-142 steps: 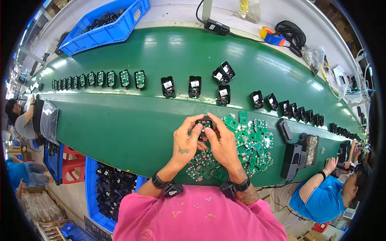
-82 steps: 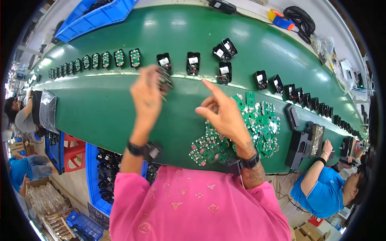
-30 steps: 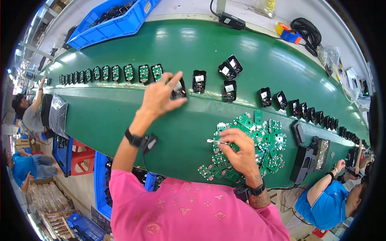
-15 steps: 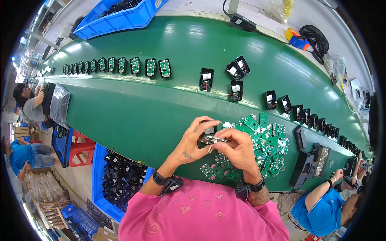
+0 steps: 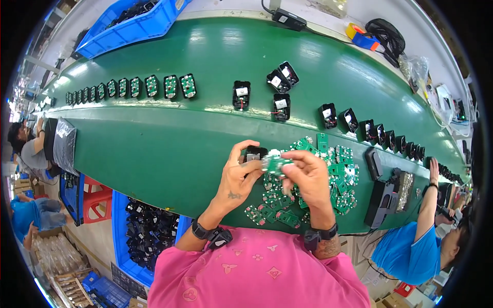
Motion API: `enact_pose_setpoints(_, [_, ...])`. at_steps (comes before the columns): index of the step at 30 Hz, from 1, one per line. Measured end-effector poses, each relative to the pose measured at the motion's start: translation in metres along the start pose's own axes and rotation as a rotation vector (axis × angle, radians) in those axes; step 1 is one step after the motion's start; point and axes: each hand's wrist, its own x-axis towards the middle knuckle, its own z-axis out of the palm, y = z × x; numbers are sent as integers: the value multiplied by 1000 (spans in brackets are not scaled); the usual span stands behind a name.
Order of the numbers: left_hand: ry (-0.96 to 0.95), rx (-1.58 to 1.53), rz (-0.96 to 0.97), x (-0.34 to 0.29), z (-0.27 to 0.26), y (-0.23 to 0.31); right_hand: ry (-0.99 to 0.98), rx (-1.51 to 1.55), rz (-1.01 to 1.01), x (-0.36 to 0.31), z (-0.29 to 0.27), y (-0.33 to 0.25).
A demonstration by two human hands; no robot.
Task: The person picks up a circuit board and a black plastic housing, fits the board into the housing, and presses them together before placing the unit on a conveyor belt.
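Two bare hands over the green bench (image 5: 154, 138), at the centre of view. Left hand (image 5: 237, 180): fingers curled round one black housing (image 5: 255, 150), gripping it by its sides; the housing sits at that hand's 1 o'clock, between thumb and forefinger, with its hollow side showing. Right hand (image 5: 312, 177): thumb and fingers pinching one green circuit board (image 5: 274, 165), blurred; the board projects from the fingertips toward 10 o'clock, in front of the left thumb's tip and just beside the housing. Loose pile of boards (image 5: 336, 170), many overlapping, spreads on the bench from 3 to 5 o'clock of centre, partly beneath the right hand. Board-fitted housings (image 5: 188, 85): one row at 10 o'clock, count twelve, though the far ones are so small that this may be off by one. Housings with a white piece inside (image 5: 241, 95): four between 12 and 1 o'clock, one standing alone, three grouped with two of these touching. Further black housings (image 5: 327, 116) run in a line from 2 to 3 o'clock. Blue bins holding dark parts: one at 11 o'clock (image 5: 128, 40), one at 8 o'clock (image 5: 119, 220), below bench level
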Motion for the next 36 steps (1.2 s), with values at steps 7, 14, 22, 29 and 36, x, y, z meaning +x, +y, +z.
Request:
enact_pose_setpoints(7, [-32, 47, 55, 4, 5, 7, -7, 80, 47, 5, 8, 7])
enact_pose_setpoints(14, [-99, -239, -87, 6, 12, 18, 56, 19, -1, 5, 0, 16])
enact_pose_setpoints(22, [-139, -692, -412, 8, 11, 9, 21, -339, -106, 4, -6, 17])
enact_pose_setpoints(29, [-172, -741, -437, 10, 9, 14, -43, -235, -78, 4, -18, 17])
enact_pose_setpoints(36, [-242, -589, -411, 8, 8, 16, -205, -478, -29, 5, -21, 8])
